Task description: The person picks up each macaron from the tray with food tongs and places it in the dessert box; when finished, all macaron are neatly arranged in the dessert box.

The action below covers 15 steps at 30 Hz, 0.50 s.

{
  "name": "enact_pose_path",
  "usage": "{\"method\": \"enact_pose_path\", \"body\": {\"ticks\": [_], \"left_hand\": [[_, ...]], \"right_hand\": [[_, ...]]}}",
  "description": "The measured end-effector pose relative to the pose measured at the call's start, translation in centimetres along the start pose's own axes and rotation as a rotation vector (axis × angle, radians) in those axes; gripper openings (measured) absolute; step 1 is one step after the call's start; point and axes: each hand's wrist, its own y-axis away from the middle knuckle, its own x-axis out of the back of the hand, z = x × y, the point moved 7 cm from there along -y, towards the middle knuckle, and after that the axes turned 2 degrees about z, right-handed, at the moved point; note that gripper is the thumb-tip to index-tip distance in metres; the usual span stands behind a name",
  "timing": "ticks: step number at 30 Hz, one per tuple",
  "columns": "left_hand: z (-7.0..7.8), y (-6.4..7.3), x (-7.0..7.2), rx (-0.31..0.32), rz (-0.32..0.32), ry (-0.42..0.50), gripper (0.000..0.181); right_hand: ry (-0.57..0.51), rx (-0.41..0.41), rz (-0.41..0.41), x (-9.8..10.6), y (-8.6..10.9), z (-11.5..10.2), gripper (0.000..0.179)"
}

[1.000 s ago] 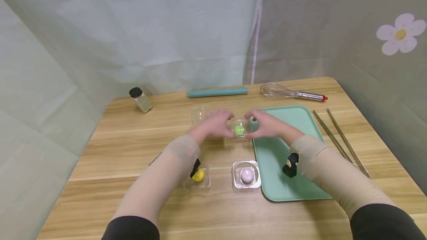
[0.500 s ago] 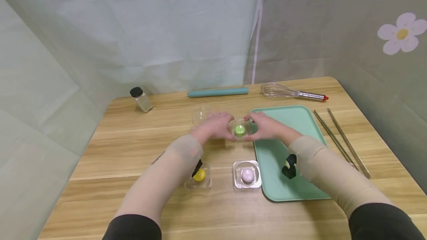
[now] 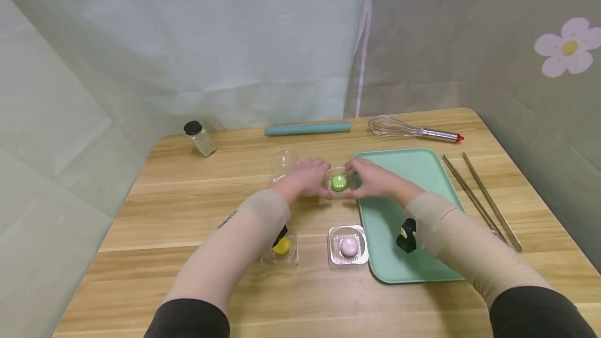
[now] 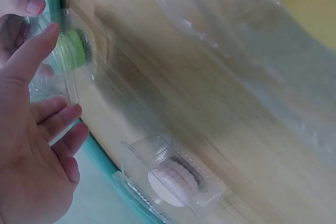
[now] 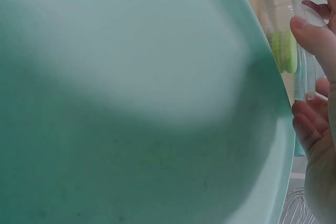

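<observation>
In the head view my left hand (image 3: 307,177) and right hand (image 3: 372,177) hold a small clear plastic box (image 3: 331,172) from opposite sides. Inside it sits a green macaron (image 3: 339,183). The left wrist view has my left thumb on the upper side of the box and fingers at its edge; the right wrist view has my right thumb and fingertips along the box edge. Nearer me, a lilac macaron (image 3: 349,247) lies in a clear box (image 3: 334,261). Partly behind my left wrist is a yellow macaron (image 3: 281,245) in another clear box (image 3: 292,260).
Right of the boxes lies a mint-green tray (image 3: 399,267), under my right forearm. Two long thin sticks (image 3: 490,200) lie beyond it. Along the back are a whisk (image 3: 394,127), a teal roll (image 3: 307,129) and a black-capped jar (image 3: 203,142). Another clear container (image 3: 284,158) stands behind my left hand.
The box between my hands has tipped from steeper to flatter, so the green macaron shows more from above. Both hands stay in nearly the same place.
</observation>
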Motion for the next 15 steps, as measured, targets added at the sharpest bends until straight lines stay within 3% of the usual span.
{"method": "enact_pose_path", "body": {"ticks": [7,15], "left_hand": [[0.14,-0.21,-0.49,-0.014,-0.006,-0.058,0.083],[-0.14,-0.31,-0.73,-0.018,-0.014,-0.027,0.081]], "right_hand": [[-0.021,-0.027,-0.014,-0.2,-0.07,0.27,0.071],[-0.029,-0.033,-0.01,-0.26,0.08,0.79,0.07]]}}
